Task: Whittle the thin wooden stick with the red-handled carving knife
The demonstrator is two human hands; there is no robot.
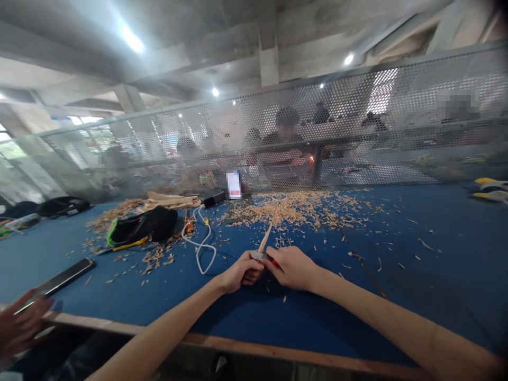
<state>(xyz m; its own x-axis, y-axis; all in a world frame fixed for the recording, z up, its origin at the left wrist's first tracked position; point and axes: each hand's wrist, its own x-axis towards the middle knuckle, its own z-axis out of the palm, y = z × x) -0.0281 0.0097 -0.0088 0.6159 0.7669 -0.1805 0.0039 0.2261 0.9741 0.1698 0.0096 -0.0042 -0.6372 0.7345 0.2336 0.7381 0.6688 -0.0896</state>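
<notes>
My left hand is closed round the lower end of a pale, tapered wooden stick, which points up and away from me. My right hand is closed on a small knife whose grey blade lies across the stick. A bit of red shows between the right fingers; the rest of the handle is hidden. The two hands meet just above the blue table. Beyond the stick's tip lies a wide spread of wood shavings.
A black and green pouch, a yellow-handled tool and a looped white cable lie left. A lit phone stands by the perforated metal screen. Another person's hand holds a dark phone-like object. Gloves lie far right.
</notes>
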